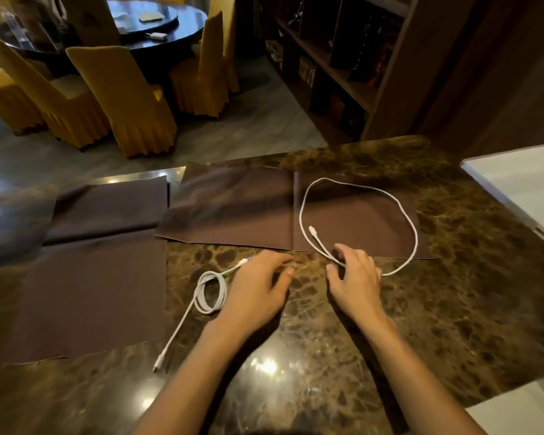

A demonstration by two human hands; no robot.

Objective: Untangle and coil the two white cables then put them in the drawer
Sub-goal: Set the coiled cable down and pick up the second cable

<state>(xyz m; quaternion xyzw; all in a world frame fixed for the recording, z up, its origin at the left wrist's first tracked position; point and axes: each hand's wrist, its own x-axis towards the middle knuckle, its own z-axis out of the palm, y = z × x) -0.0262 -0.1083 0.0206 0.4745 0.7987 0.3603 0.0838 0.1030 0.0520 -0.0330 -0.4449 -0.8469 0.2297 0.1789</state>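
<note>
Two white cables lie apart on a brown marble table (453,293). The left cable (208,293) is wound into a small loose coil, with one plug end trailing toward the front edge and the other end running up under my left hand (258,287). The right cable (405,211) spreads in one wide loop over a brown mat, its plug lying inside the loop. My right hand (355,277) rests over the loop's near part, fingers spread, touching the cable. My left hand hovers flat with fingers apart, holding nothing. No drawer is visible.
Brown placemats (239,208) cover the table's left and middle. A white surface (522,180) borders the table at right. Yellow-covered chairs (126,98) and a round dark table (157,23) stand beyond; a dark wooden shelf unit (343,58) is at the back right.
</note>
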